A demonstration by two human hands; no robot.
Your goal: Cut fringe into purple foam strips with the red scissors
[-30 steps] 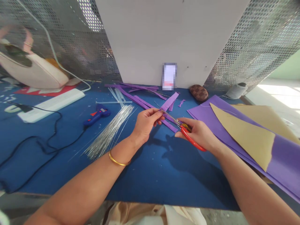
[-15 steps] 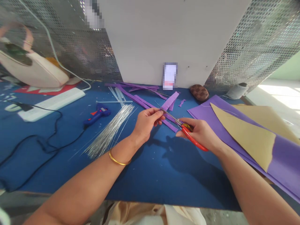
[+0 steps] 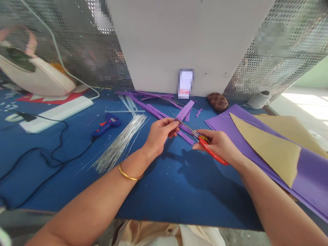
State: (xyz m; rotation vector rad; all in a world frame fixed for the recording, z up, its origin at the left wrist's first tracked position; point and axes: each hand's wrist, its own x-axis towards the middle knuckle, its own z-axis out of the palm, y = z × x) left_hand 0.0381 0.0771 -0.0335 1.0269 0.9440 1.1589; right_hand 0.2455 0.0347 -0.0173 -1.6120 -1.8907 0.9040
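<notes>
Between its thumb and fingers, my left hand point(image 3: 161, 133) pinches a purple paper strip point(image 3: 185, 111) that slants up and away over the blue table. Red-handled scissors point(image 3: 210, 150) are gripped in my right hand point(image 3: 217, 141); their blades reach left to the strip, right beside my left fingertips. I cannot tell whether the blades are fully closed. More purple strips point(image 3: 151, 109) lie behind and beneath my hands. A small purple scrap point(image 3: 199, 112) rests to the right of the held strip. Left of my left hand lies a bundle of thin silvery wires point(image 3: 120, 145).
A blue glue gun point(image 3: 106, 124) with its black cord and clear sticks point(image 3: 130, 106) lie left. Beyond are a white power strip point(image 3: 56, 114) and a handbag point(image 3: 38, 75). Purple sheets point(image 3: 312, 174) and tan paper point(image 3: 269, 147) cover the right. A phone point(image 3: 186, 83) leans on the white board.
Almost nothing differs. The scissors and my right hand have shifted very slightly, while my left hand keeps the strip in the same place.
</notes>
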